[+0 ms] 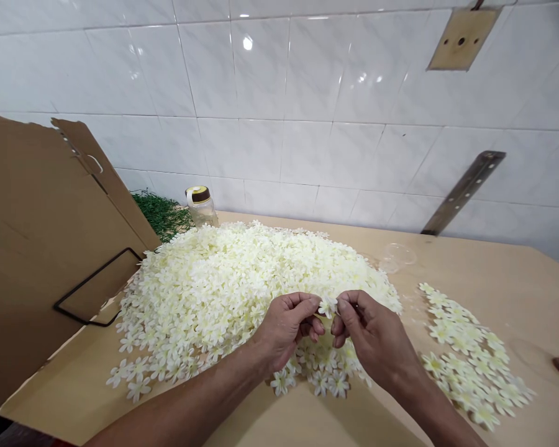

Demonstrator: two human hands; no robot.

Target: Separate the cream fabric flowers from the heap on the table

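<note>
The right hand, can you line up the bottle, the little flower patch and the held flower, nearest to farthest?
1. White artificial flower, between the fingertips of the right hand and left hand.
2. Little flower patch, out to the right.
3. Clear lidded bottle, back left, behind the big flower heap.

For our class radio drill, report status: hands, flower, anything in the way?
Left hand, right hand: pinching white flower from either side. Flower: held up over near part of flower heap. Nothing seen blocking either hand.

hands (284, 326) pinching flower (327, 307), blossom pile (242, 273), tiled wall (307, 149)
</note>
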